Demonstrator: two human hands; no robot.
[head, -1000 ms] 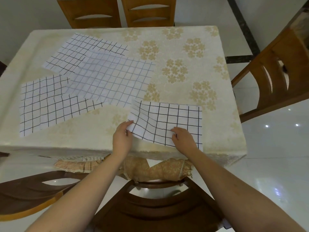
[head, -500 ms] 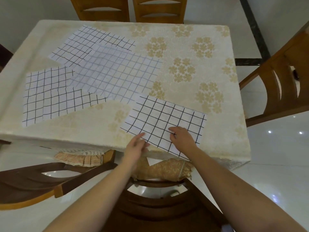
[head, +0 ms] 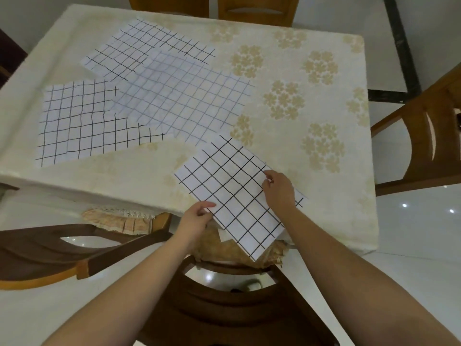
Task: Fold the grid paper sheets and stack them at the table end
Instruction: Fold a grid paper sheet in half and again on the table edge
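White grid sheet [head: 232,193] overhangs the tabletop [head: 324,208] edge, left hand [head: 197,218] pinching its edge, right hand [head: 279,189] fingers curled, gripping its far side.

A cream tablecloth [head: 287,156] printed with tan flower clusters covers the table and hangs over its near edge. At twelve o'clock two wooden chair backs [head: 257,8] stand side by side against the far edge. At three o'clock another wooden chair [head: 424,136] sits just beside the table. At six o'clock a dark brown chair [head: 232,305] carries a patterned cushion [head: 217,245]. At nine o'clock a further dark chair [head: 50,250] stands on the glossy white floor [head: 411,245].
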